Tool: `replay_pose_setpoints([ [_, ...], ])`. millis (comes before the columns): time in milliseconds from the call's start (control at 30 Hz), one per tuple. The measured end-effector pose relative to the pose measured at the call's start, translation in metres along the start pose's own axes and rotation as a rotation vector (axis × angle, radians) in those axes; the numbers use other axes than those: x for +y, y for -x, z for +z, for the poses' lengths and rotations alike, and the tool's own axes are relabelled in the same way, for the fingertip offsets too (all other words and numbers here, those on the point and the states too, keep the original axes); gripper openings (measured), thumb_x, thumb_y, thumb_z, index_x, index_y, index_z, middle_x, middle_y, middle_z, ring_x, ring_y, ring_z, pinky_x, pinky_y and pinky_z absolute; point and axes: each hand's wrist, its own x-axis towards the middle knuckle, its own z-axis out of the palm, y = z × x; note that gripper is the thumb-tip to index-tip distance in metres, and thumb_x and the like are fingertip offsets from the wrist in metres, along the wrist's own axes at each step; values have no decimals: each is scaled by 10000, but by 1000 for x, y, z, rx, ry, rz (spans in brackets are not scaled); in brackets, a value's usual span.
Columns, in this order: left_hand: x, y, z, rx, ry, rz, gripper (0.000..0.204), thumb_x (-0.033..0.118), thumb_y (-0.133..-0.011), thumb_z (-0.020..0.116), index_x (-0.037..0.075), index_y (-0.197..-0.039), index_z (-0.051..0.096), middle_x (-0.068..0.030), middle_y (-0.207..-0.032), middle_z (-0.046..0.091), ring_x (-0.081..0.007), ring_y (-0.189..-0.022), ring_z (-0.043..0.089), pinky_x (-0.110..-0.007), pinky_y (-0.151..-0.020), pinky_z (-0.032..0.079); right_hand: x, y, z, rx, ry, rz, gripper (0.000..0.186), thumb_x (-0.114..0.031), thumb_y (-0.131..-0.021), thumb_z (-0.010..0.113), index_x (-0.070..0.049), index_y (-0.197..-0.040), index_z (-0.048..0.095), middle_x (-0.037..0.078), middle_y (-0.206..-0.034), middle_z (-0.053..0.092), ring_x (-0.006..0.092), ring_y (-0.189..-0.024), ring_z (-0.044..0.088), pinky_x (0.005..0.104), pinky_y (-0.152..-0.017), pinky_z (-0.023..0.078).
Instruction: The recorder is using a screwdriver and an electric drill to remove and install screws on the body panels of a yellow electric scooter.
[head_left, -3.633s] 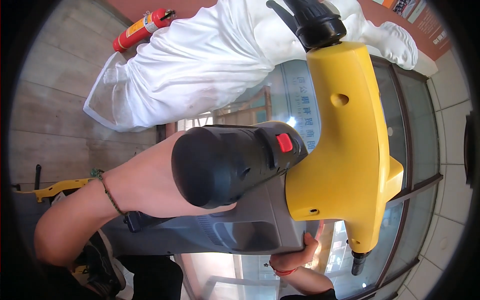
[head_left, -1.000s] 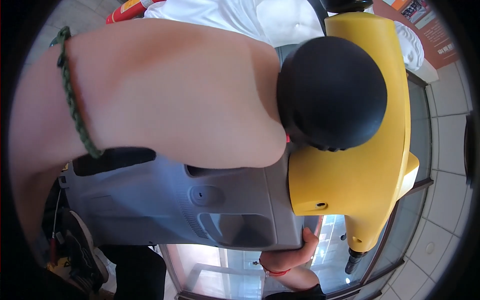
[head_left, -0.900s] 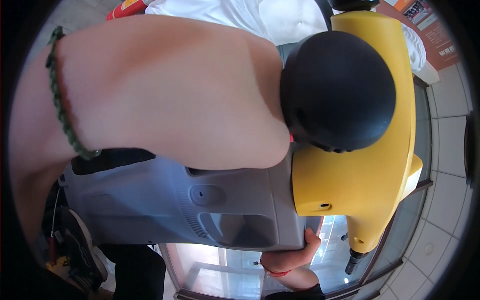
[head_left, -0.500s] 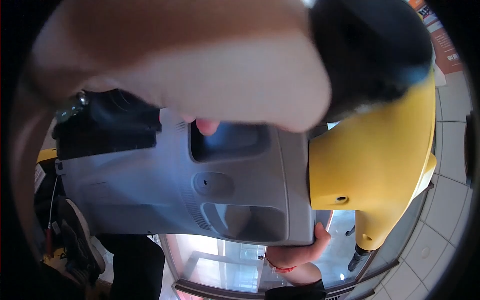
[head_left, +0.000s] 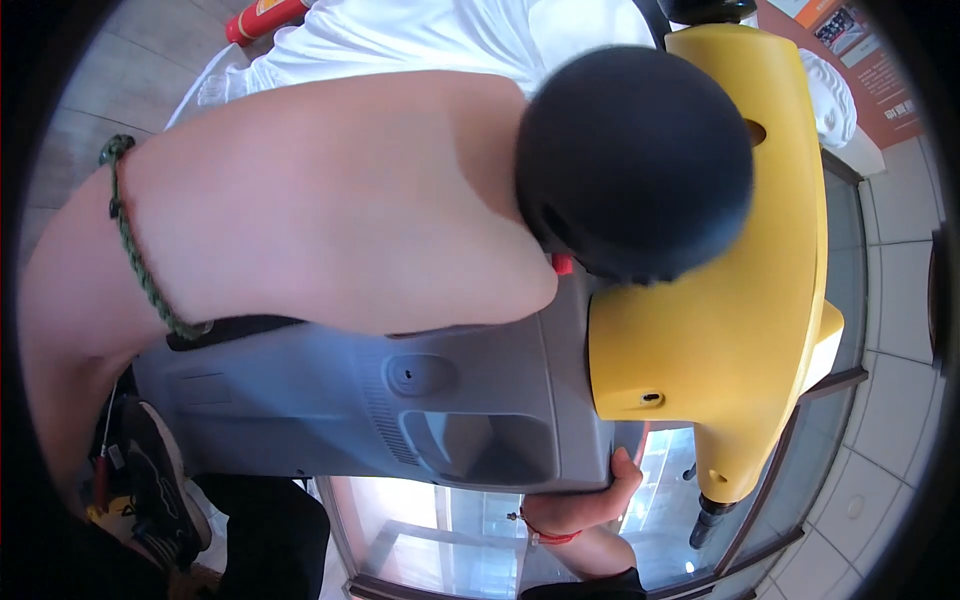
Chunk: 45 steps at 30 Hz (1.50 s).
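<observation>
A grey plastic machine housing (head_left: 470,370) with two scooped recesses joins a curved yellow section (head_left: 740,320). My left hand (head_left: 380,200), wearing a green braided bracelet (head_left: 135,250), reaches across the housing very near the camera. It closes around a black tool with a large round end (head_left: 635,165); the tool's kind cannot be made out. My right hand (head_left: 580,505), with a red string bracelet, grips the lower edge of the housing near the yellow seam. Its thumb shows and its other fingers are hidden beneath. The upper recess is covered by my left hand.
Glass panels (head_left: 430,525) in a dark frame lie below the housing. White cloth (head_left: 400,35) and a red cylinder (head_left: 265,15) are at the top. A white sculpted object (head_left: 828,98) stands upper right. Lower left show a dark shoe (head_left: 160,480) and a red-handled tool (head_left: 101,482).
My left hand and the black tool have moved left and down in the picture, uncovering the white cloth and more yellow section. The right hand keeps its hold on the housing.
</observation>
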Motion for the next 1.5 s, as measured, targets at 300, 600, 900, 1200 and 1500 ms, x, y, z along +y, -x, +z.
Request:
replay_pose_setpoints([
  [300,-2,-1,-6,-83,108,-35,378,108,-730,746,9,-1059,589,-45,-820,648,-109,-661,600,-268,-605,504,2,0,-10,-56,-68,-25,544,-378,-830,363,-2,-1210,467,152,-1120,517,227,-1064,521,347,-888,431],
  [600,-7,-4,-11,-110,311,-56,335,98,-727,727,9,-1025,602,-32,-749,625,-87,-568,565,-242,-494,467,-2,1,-6,-59,-95,-21,549,-314,-809,361,-3,-1247,472,146,-1171,509,234,-1117,499,360,-938,406],
  [900,-16,-2,-11,-134,405,-33,315,77,-724,697,-7,-1015,611,-36,-736,623,-94,-524,561,-234,-480,459,-1,1,-1,67,-71,13,540,-317,-795,373,-19,-1229,491,129,-1125,538,239,-1059,537,362,-889,444],
  [1200,-15,5,-11,-101,433,-117,215,28,-729,656,-8,-940,658,-45,-690,624,-82,-476,534,-233,-467,454,2,-4,-5,-5,-86,-23,591,-333,-792,385,-18,-1284,470,127,-1144,542,243,-1082,534,368,-897,439],
  [1500,-41,55,-8,106,645,-167,312,-36,-719,611,-67,-1028,641,-133,-900,674,-111,-469,519,-220,-439,435,4,3,-8,109,-113,-3,635,-244,-786,422,62,-1343,403,169,-1326,434,267,-1190,450,360,-1009,356],
])
